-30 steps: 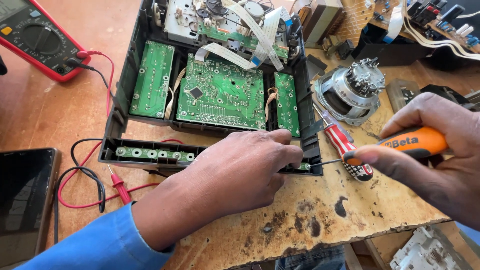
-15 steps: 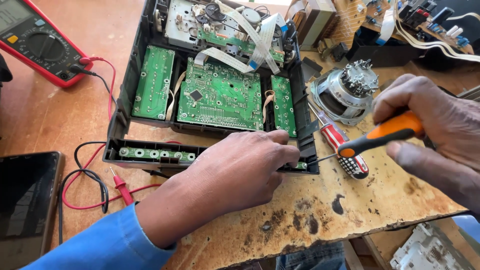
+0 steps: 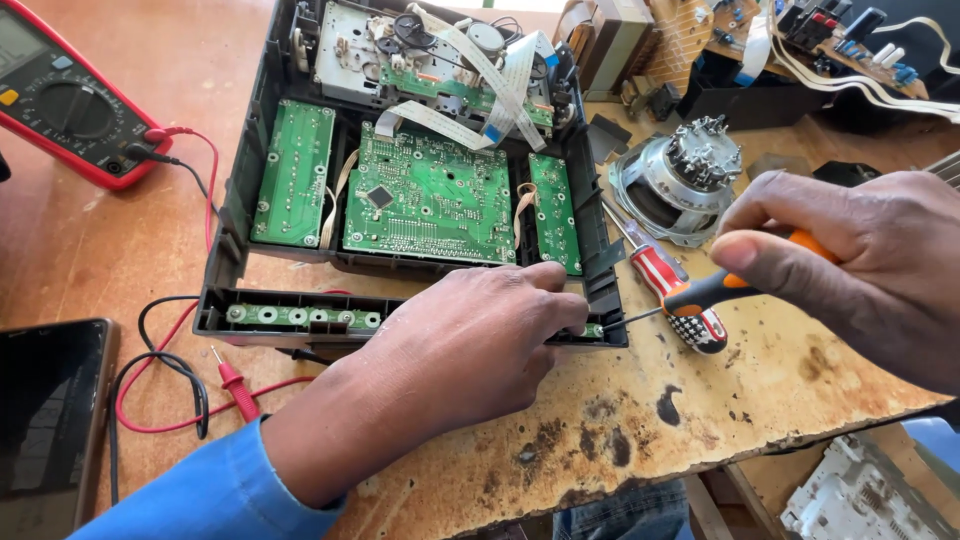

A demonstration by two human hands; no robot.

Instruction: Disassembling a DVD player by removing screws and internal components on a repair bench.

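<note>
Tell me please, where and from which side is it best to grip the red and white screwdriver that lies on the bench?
Grip the red and white screwdriver by its thick handle, coming from above. It lies flat on the wooden bench, its thin shaft pointing up-left beside the open black casing. The right hand with the orange screwdriver crosses its lower end, so the upper handle is freer.

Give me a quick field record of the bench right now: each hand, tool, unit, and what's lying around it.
left hand: resting on the front edge of the open black chassis, fingers at its right front corner
right hand: gripping an orange-and-black screwdriver, tip pointing at that same corner
chassis contents: large green circuit board, narrower boards either side, white ribbon cables at the rear
beside chassis: second screwdriver with red handle, loose speaker
left of bench: red multimeter, red and black leads, dark phone
surface: worn wooden bench
</note>
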